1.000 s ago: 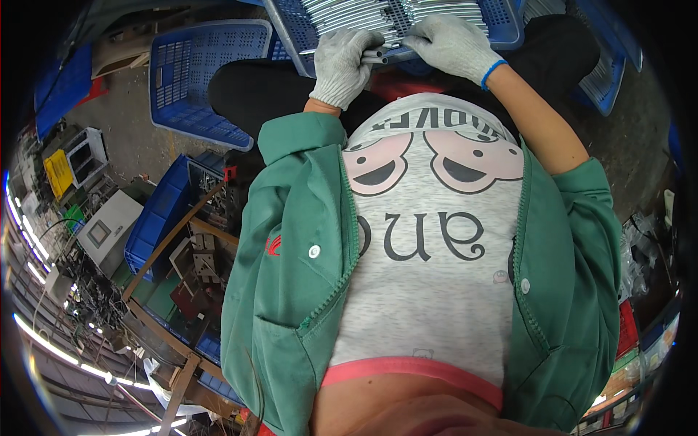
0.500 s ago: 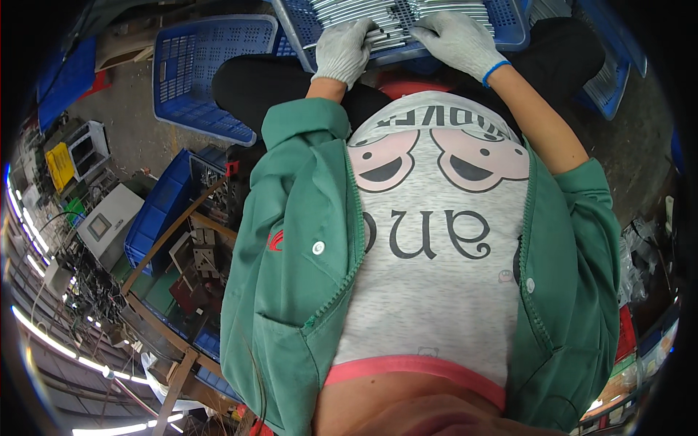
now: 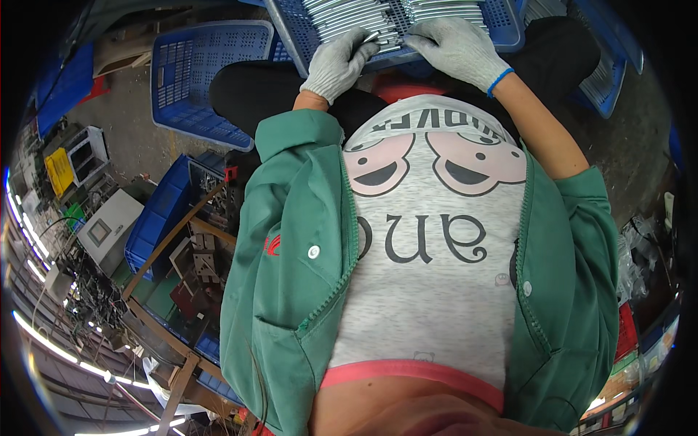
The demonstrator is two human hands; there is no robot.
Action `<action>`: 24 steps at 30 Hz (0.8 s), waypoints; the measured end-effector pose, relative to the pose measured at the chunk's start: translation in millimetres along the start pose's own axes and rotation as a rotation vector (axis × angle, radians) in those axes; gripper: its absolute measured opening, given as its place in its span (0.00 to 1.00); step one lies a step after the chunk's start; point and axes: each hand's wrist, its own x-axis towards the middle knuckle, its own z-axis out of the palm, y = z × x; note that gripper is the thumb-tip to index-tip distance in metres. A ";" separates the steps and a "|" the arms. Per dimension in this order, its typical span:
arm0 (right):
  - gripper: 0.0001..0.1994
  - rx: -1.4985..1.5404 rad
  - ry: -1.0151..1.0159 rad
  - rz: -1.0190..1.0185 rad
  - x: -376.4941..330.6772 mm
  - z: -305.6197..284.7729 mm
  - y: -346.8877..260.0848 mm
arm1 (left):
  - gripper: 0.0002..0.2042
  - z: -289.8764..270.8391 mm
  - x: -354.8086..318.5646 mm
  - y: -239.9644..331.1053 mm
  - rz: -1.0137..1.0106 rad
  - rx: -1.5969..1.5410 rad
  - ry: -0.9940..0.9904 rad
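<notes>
A blue plastic basket [image 3: 509, 38] at the top holds rows of thin shiny metal tubes [image 3: 334, 16]. My left hand [image 3: 338, 64], in a white knit glove, is closed on a short metal tube [image 3: 371, 36] at the basket's near left side; the tube's end pokes out past thumb and fingers. My right hand [image 3: 459, 52], gloved too with a blue cuff edge, rests over the near rim beside the right-hand row of tubes. Its fingers are curled, and whatever they hold is hidden.
To the left on the floor stands another blue basket [image 3: 211, 127]. More blue baskets with metal tubes [image 3: 602, 83] are at the right. A wooden-framed bench [image 3: 163, 327], a blue bin [image 3: 156, 225] and a pale control box [image 3: 109, 227] lie farther left. My knees flank the tube-filled basket.
My left hand has drawn back slightly toward me and to the left, with a metal tube in its fingers. The right hand has shifted slightly left and stays at the rim.
</notes>
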 end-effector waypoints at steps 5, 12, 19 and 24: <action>0.19 -0.042 0.027 -0.039 -2.5 -3.0 -2.8 | 0.10 2.0 -2.1 -2.8 0.047 -0.134 0.031; 0.17 -0.152 0.066 -0.093 -2.6 -1.4 -6.2 | 0.09 6.6 -0.1 -3.9 0.176 -0.181 0.117; 0.16 -0.177 -0.043 -0.025 1.2 3.2 -9.5 | 0.07 -0.6 -2.8 15.4 0.182 -0.001 0.178; 0.16 -0.129 -0.021 -0.047 0.3 0.1 -13.4 | 0.07 0.5 -1.4 14.2 0.260 0.152 0.252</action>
